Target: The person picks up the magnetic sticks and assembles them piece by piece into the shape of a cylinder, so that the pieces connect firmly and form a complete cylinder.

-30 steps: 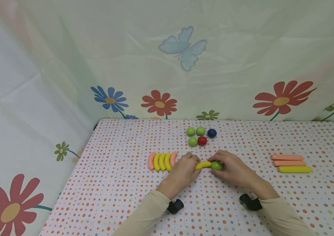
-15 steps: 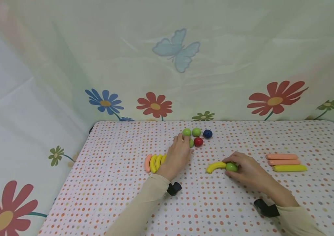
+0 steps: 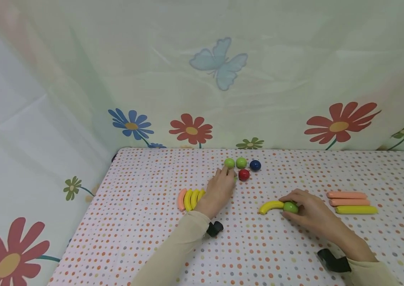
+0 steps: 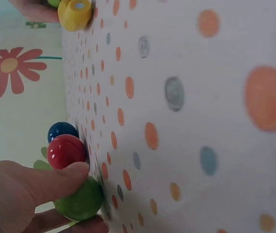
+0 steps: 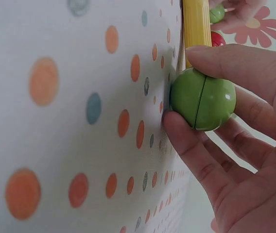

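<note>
Left hand [image 3: 220, 188] shifted onto green ball [image 4: 79, 201], fingers pinching | right hand [image 3: 307, 210] grips ball-banana | dotted tablecloth [image 3: 145, 222], floral backdrop

The green ball [image 5: 203, 98] in the right hand [image 5: 240, 145] looks like glossy, smooth plastic, with a fine seam round its middle. The red ball [image 4: 66, 151] and blue ball [image 4: 61, 130] shine alike, showing bright highlights. The yellow curved piece [image 3: 271, 206] appears smooth and slightly glossy. A matt dotted cloth [image 3: 152, 238] covers the counter, and the printed backdrop [image 3: 202, 79] is thin, creased fabric or sheeting.
</note>
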### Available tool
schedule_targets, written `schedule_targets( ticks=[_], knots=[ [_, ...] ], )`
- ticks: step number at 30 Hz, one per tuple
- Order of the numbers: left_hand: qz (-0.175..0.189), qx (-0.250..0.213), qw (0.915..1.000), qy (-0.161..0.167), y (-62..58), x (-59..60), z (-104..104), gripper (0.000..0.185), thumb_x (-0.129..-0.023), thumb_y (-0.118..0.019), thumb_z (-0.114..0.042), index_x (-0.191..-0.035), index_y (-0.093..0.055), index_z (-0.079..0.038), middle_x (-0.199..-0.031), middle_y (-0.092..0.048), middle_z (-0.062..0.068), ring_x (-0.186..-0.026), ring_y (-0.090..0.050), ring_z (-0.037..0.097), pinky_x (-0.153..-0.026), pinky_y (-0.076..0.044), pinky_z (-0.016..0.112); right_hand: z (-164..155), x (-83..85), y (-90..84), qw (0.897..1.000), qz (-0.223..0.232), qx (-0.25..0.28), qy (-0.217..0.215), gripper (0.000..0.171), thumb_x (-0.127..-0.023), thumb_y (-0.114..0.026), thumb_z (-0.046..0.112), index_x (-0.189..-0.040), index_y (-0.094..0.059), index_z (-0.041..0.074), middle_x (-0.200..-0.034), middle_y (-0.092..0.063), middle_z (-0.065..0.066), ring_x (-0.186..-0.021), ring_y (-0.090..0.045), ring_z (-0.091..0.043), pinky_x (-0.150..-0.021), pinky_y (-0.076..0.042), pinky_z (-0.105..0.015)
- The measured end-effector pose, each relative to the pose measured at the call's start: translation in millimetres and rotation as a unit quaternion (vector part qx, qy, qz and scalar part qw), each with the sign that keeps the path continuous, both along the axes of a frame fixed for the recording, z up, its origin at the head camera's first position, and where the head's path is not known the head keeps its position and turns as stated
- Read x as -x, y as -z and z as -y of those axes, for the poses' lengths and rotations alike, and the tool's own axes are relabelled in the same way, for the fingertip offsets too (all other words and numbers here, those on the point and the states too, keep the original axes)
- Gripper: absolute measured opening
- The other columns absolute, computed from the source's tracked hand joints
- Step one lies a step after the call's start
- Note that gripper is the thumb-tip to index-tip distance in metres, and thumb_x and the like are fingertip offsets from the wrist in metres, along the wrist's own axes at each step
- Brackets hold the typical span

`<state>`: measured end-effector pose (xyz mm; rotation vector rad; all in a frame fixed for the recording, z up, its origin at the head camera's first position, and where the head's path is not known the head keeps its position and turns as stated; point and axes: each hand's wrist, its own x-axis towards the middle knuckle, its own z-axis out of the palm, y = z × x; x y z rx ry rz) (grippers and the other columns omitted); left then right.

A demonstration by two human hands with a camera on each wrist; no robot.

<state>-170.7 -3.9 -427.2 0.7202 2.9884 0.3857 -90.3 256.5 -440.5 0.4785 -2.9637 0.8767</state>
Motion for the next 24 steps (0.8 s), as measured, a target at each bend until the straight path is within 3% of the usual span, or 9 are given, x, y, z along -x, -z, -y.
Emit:
schedule_targets(
  ticks=[3,8,16,24],
  knots=[
    [0.007,-0.015,0.9998,-0.007,0.6,-3.1,4,0.033,-0.104,-0.068,-0.016,-0.133,-0.062,-0.002,-0.128,-0.064,0.012,-0.114,-0.062,0.023,-0.091,-0.059,0.033,1,0.4,-0.6,1.0,0.005,-0.003,0.007,0.034,-0.082,-0.089,0.009,-0.113,-0.075,0.003,-0.105,-0.069,-0.008,-0.089,-0.063,-0.019,-0.067,-0.055,-0.028],
    [0.008,-0.039,0.9992,0.004,-0.9,-11.6,10,0.025,-0.101,-0.069,-0.012,-0.123,-0.064,0.0,-0.114,-0.065,0.012,-0.098,-0.062,0.021,-0.082,-0.058,0.029,3,3.1,-0.4,1.0,0.0,0.007,0.02,0.035,-0.082,-0.088,0.006,-0.113,-0.074,-0.001,-0.105,-0.068,-0.013,-0.086,-0.063,-0.02,-0.063,-0.054,-0.027],
    [0.032,-0.022,0.9989,0.026,-9.1,-36.1,8,0.027,-0.095,-0.076,-0.011,-0.12,-0.071,-0.005,-0.111,-0.062,0.01,-0.093,-0.06,0.02,-0.08,-0.053,0.025,21,7.3,-1.7,0.998,-0.004,0.044,0.047,0.033,-0.084,-0.086,0.004,-0.113,-0.073,-0.007,-0.103,-0.069,-0.017,-0.087,-0.065,-0.024,-0.066,-0.058,-0.031],
    [0.063,-0.062,0.9957,0.028,-10.2,-51.4,11,0.03,-0.093,-0.078,-0.009,-0.121,-0.07,-0.005,-0.109,-0.061,0.007,-0.089,-0.054,0.015,-0.074,-0.047,0.019,42,9.2,-2.9,0.997,0.013,0.059,0.051,0.033,-0.086,-0.081,-0.001,-0.116,-0.07,-0.011,-0.104,-0.065,-0.021,-0.089,-0.065,-0.029,-0.07,-0.06,-0.038]
  ],
)
